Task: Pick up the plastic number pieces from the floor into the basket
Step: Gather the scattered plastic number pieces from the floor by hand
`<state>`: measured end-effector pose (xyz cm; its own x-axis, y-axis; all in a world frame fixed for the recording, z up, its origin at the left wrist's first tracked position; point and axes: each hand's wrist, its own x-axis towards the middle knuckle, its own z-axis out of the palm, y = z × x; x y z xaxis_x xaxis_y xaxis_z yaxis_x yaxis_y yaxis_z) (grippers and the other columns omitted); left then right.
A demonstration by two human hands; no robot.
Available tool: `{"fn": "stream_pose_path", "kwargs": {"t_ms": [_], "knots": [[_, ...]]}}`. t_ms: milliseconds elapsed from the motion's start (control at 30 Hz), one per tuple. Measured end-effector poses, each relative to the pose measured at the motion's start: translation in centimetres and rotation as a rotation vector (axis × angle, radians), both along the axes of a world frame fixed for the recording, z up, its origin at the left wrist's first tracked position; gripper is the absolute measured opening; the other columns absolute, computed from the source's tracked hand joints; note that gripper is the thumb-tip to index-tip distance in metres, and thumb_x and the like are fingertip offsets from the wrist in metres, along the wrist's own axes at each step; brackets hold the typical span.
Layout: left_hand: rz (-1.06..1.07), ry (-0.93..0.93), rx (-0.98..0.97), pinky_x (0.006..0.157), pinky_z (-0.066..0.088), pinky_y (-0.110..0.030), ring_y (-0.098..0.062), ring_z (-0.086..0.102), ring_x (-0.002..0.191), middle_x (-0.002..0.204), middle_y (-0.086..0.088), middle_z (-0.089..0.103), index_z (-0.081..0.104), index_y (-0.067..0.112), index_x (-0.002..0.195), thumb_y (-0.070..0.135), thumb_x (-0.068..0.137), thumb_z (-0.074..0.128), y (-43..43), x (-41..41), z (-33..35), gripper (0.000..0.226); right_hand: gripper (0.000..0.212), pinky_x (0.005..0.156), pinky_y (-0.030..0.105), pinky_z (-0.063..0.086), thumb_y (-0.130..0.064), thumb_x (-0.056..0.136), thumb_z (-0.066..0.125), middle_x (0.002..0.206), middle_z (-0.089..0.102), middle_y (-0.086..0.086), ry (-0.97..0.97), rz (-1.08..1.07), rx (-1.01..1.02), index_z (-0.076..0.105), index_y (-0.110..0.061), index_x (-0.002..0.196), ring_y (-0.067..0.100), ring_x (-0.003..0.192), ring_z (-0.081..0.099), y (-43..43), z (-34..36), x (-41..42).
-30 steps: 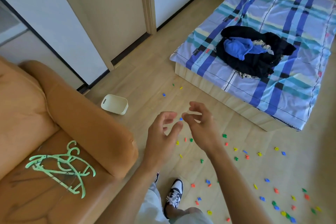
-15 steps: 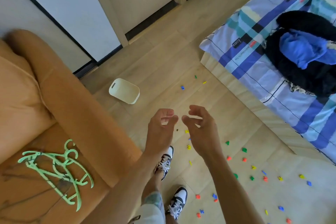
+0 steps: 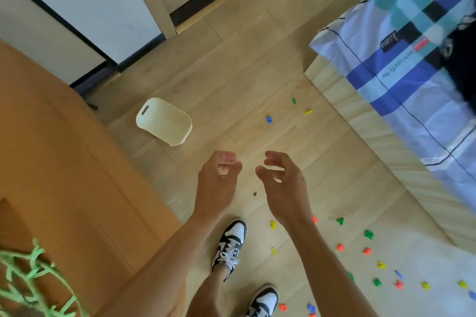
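Note:
A cream plastic basket [image 3: 164, 121] lies on the wooden floor beside the sofa, ahead and to the left of my hands. Small coloured plastic pieces are scattered on the floor: a blue one [image 3: 269, 119], a green one [image 3: 294, 100] and a yellow one [image 3: 309, 111] ahead, and several more at the lower right, such as a green piece [image 3: 369, 234]. My left hand [image 3: 219, 175] and my right hand [image 3: 280, 177] hover side by side above the floor, fingers loosely curled, holding nothing that I can see.
An orange sofa [image 3: 64, 175] fills the left, with green hangers [image 3: 33, 280] on its seat. A low bed with a striped sheet [image 3: 401, 59] stands at the right. White doors [image 3: 90, 2] are ahead. My shoes [image 3: 229, 244] stand on the floor below my hands.
The view has moved forward and tilted down; the basket and the three far pieces are closer. My hands have drifted slightly apart. One foot has stepped forward.

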<state>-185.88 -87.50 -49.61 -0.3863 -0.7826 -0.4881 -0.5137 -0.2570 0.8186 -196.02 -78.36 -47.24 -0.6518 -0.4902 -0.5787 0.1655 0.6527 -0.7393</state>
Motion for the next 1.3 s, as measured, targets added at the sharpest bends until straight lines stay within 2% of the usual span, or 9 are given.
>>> {"fn": "stream_pose_path", "kwargs": {"t_ms": [133, 367, 500, 600, 700, 833, 933, 1133, 1300], "knots": [[-0.08, -0.008, 0.032, 0.07, 0.043, -0.004, -0.001, 0.062, 0.093, 0.101, 0.007, 0.067, 0.064, 0.017, 0.104, 0.02, 0.09, 0.062, 2.6, -3.5, -5.6, 0.014, 0.03, 0.058, 0.004, 0.043, -0.024, 0.093, 0.066, 0.115, 0.063, -0.01, 0.012, -0.062, 0.04, 0.061, -0.028, 0.122, -0.008, 0.091, 0.061, 3.0, -5.1, -2.6], [-0.241, -0.043, -0.007, 0.077, 0.043, -0.016, -0.008, 0.06, 0.097, 0.105, 0.005, 0.065, 0.062, 0.016, 0.104, 0.019, 0.089, 0.062, 6.8, -7.7, -16.5, 0.015, 0.026, 0.058, 0.007, 0.043, -0.02, 0.092, 0.066, 0.113, 0.066, -0.005, 0.053, -0.116, 0.092, 0.062, -0.028, 0.116, 0.005, 0.092, 0.065, 9.8, -15.2, -5.5], [-0.315, -0.06, -0.066, 0.072, 0.039, -0.011, -0.005, 0.059, 0.096, 0.107, 0.005, 0.064, 0.061, 0.017, 0.104, 0.021, 0.088, 0.061, 7.6, -9.7, -24.3, 0.016, 0.025, 0.06, 0.002, 0.042, -0.021, 0.092, 0.067, 0.112, 0.065, -0.005, 0.1, -0.103, 0.087, 0.062, -0.028, 0.115, -0.003, 0.088, 0.063, 11.7, -22.6, -7.4], [-0.341, -0.044, -0.125, 0.077, 0.042, -0.014, -0.01, 0.059, 0.099, 0.11, 0.0, 0.064, 0.061, 0.014, 0.106, 0.019, 0.088, 0.061, 7.4, -11.4, -30.3, 0.018, 0.028, 0.057, 0.007, 0.043, -0.024, 0.092, 0.067, 0.112, 0.064, -0.008, 0.141, -0.061, 0.066, 0.062, -0.028, 0.119, -0.006, 0.089, 0.062, 11.9, -28.7, -9.3], [-0.389, -0.048, -0.254, 0.087, 0.047, -0.028, -0.015, 0.059, 0.103, 0.111, -0.003, 0.063, 0.06, 0.012, 0.107, 0.019, 0.088, 0.061, 6.6, -13.5, -36.3, 0.02, 0.031, 0.065, 0.018, 0.046, -0.025, 0.091, 0.067, 0.113, 0.063, -0.006, 0.205, -0.017, 0.02, 0.061, -0.026, 0.122, -0.004, 0.09, 0.063, 10.5, -34.7, -11.4], [-0.469, -0.072, -0.424, 0.091, 0.046, -0.04, -0.02, 0.056, 0.109, 0.114, -0.005, 0.059, 0.058, 0.012, 0.111, 0.019, 0.088, 0.059, 4.8, -16.8, -43.7, 0.024, 0.033, 0.056, 0.005, 0.042, -0.027, 0.09, 0.068, 0.112, 0.062, -0.007, 0.289, 0.036, -0.039, 0.061, -0.028, 0.122, -0.011, 0.087, 0.06, 7.8, -41.6, -14.8], [-0.508, -0.138, -0.553, 0.09, 0.043, -0.04, -0.022, 0.05, 0.113, 0.121, -0.004, 0.054, 0.055, 0.012, 0.117, 0.018, 0.089, 0.055, 2.5, -19.7, -48.2, 0.028, 0.034, 0.061, 0.01, 0.041, -0.028, 0.09, 0.067, 0.112, 0.062, -0.007, 0.357, 0.069, -0.073, 0.06, -0.027, 0.123, -0.011, 0.085, 0.059, 6.2, -45.4, -17.8], [-0.599, -0.279, -0.788, 0.087, 0.044, -0.036, -0.024, 0.049, 0.114, 0.126, -0.004, 0.051, 0.054, 0.017, 0.127, 0.011, 0.089, 0.05, -2.6, -24.8, -54.7, 0.039, 0.032, 0.078, 0.028, 0.047, -0.025, 0.091, 0.067, 0.113, 0.061, -0.002, 0.501, 0.091, -0.095, 0.061, -0.021, 0.122, 0.005, 0.085, 0.062, 4.1, -51.6, -24.1], [-0.628, -0.346, -0.962, 0.076, 0.049, -0.04, -0.027, 0.049, 0.109, 0.121, -0.005, 0.052, 0.061, 0.019, 0.118, 0.014, 0.087, 0.051, -5.1, -27.1, -57.4, 0.033, 0.034, 0.089, 0.039, 0.053, -0.023, 0.09, 0.065, 0.119, 0.06, 0.002, 0.623, 0.116, 0.012, 0.06, -0.019, 0.124, 0.017, 0.095, 0.064, 2.4, -54.8, -28.6]]}}
